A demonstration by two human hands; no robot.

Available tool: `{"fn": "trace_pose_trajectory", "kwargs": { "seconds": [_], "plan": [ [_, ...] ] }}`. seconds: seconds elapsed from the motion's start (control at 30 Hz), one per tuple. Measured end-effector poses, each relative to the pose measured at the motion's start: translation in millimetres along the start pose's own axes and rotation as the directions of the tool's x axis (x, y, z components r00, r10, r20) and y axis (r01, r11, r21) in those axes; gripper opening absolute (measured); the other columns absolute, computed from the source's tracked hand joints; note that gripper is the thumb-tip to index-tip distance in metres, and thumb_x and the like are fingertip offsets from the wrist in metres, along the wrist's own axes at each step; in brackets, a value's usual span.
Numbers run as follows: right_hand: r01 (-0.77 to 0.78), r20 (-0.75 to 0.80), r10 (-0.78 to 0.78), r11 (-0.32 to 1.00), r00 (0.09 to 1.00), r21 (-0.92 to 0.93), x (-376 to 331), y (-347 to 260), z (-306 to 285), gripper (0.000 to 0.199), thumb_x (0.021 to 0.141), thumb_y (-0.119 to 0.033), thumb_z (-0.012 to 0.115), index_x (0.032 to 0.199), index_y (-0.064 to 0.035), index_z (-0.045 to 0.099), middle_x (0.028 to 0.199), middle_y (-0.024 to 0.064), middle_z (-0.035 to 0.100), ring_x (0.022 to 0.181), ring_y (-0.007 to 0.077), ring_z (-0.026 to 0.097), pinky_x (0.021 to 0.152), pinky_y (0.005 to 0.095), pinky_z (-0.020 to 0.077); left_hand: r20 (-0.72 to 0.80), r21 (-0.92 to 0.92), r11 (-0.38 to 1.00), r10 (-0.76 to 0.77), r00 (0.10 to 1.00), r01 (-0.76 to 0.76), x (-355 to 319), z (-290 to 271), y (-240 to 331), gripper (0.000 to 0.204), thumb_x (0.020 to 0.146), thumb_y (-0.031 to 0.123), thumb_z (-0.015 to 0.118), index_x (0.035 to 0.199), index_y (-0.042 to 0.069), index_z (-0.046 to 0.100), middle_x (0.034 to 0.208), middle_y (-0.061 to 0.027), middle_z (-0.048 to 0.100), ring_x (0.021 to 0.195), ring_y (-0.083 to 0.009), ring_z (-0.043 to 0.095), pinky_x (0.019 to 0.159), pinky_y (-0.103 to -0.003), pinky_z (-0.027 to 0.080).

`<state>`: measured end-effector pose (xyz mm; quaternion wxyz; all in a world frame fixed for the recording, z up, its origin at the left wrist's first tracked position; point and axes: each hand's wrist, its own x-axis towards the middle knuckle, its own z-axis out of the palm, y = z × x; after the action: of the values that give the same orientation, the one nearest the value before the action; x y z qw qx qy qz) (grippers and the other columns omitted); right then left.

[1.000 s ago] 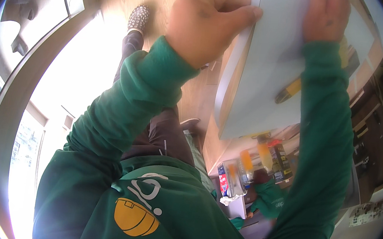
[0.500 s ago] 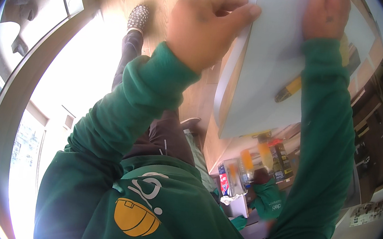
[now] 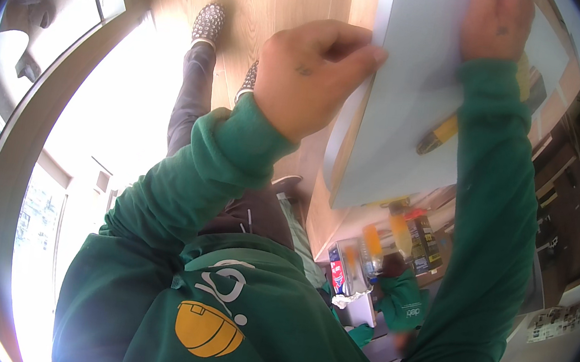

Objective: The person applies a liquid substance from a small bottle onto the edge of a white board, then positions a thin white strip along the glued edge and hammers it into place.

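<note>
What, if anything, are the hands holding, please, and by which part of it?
The left hand pinches the white sheet by its left edge. The right hand is over the sheet; whether it grips cannot be told.

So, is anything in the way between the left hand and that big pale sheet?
Nothing visible: the left hand is right at the pale sheet, its thumb on the left edge. The yellow and black tool lies off to the side, by the right sleeve.

shows plain green sleeves (image 3: 176, 179), a yellow-and-white chest print (image 3: 209, 329), a white-dotted dark shoe (image 3: 208, 23), a pale grey sheet (image 3: 404, 122).
</note>
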<state>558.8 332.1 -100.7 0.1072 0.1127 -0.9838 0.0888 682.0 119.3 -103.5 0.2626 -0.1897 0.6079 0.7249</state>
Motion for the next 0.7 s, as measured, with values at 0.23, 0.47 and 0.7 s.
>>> {"fn": "trace_pose_trajectory", "kwargs": {
  "seconds": [0.23,0.47,0.7],
  "plan": [
    [-0.024,0.014,0.023,0.999,1.000,0.045,1,-1,0,0.046,0.101,-0.031,0.045,0.131,0.0025,0.055,0.134,0.0257,0.054,0.127,0.0403,0.048,0.112,0.0446,0.0323,-0.009,0.003,1.000,-0.002,1.000,0.002,0,2,1,0.029,0.090,0.019,0.075,0.108,-0.004,0.072,0.091,-0.0076,0.074,0.080,-0.0099,0.068,0.074,-0.023,0.056],
    [0.005,-0.009,-0.005,1.000,1.000,0.030,4,-2,-6,0.046,0.101,-0.030,0.045,0.130,0.0033,0.056,0.132,0.0264,0.055,0.125,0.0407,0.049,0.111,0.0452,0.0334,-0.021,-0.011,1.000,0.005,1.000,-0.005,-3,3,6,0.028,0.090,0.018,0.075,0.108,-0.004,0.072,0.092,-0.0080,0.074,0.081,-0.0104,0.068,0.074,-0.023,0.057],
    [0.024,-0.035,-0.022,0.998,0.999,0.053,-4,6,2,0.046,0.101,-0.031,0.046,0.129,0.0037,0.057,0.133,0.0267,0.055,0.125,0.0410,0.049,0.111,0.0451,0.0337,-0.001,0.114,0.992,-0.051,0.999,0.051,-15,4,2,0.028,0.090,0.016,0.074,0.110,-0.004,0.071,0.094,-0.0079,0.074,0.083,-0.0093,0.068,0.076,-0.023,0.055]
  ]
}}
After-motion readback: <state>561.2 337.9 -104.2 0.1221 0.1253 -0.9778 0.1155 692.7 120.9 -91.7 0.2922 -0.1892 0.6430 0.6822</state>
